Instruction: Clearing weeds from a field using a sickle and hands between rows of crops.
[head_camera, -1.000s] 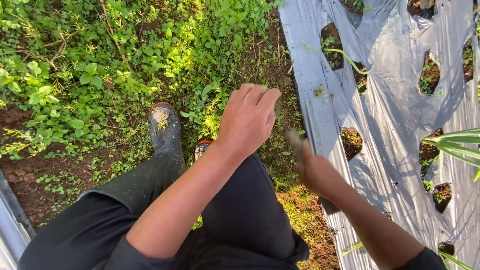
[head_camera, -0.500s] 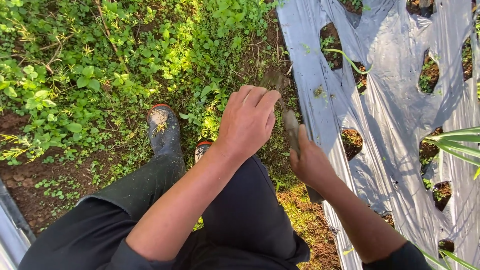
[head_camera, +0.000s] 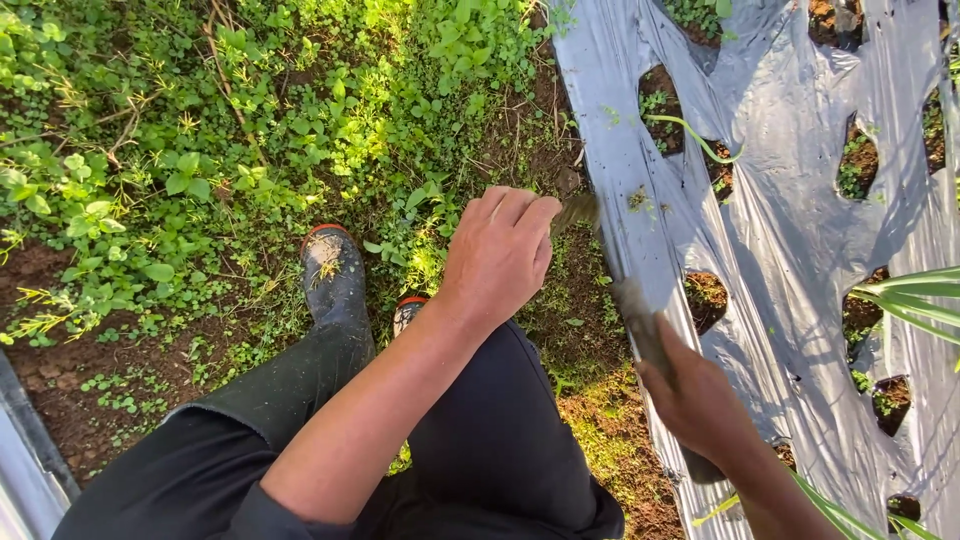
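So, outdoor plot: grey plastic mulch sheet (head_camera: 780, 200) covers the right side of the scene, running from near to far, with round planting holes (head_camera: 708, 298) cut in it that show brown soil and small sprouts. Left and far is a dense green weed patch (head_camera: 200, 150); bare soil strip (head_camera: 90, 370) sits near left. Another edge of grey sheet (head_camera: 20, 480) shows at the near-left corner.

Person stands in the furrow between weeds and sheet, dark trousers (head_camera: 480, 450), dark rubber boots (head_camera: 335, 280) with a reddish rim, toes pointing far.

Left hand (head_camera: 500, 255) hangs palm down above the knee, fingers loosely curled and together, nothing in its grip, nothing touched.

Right hand (head_camera: 695, 400) is closed around the handle of a long blade tool (head_camera: 615, 270). Tool is motion-blurred; it runs from the fist up and leftward, tip ending just beside the left hand's fingertips, over the furrow at the sheet's left edge. Exact blade type: can't tell through the blur.

Long green leaves (head_camera: 910, 295) poke in from the right edge, more at near right.
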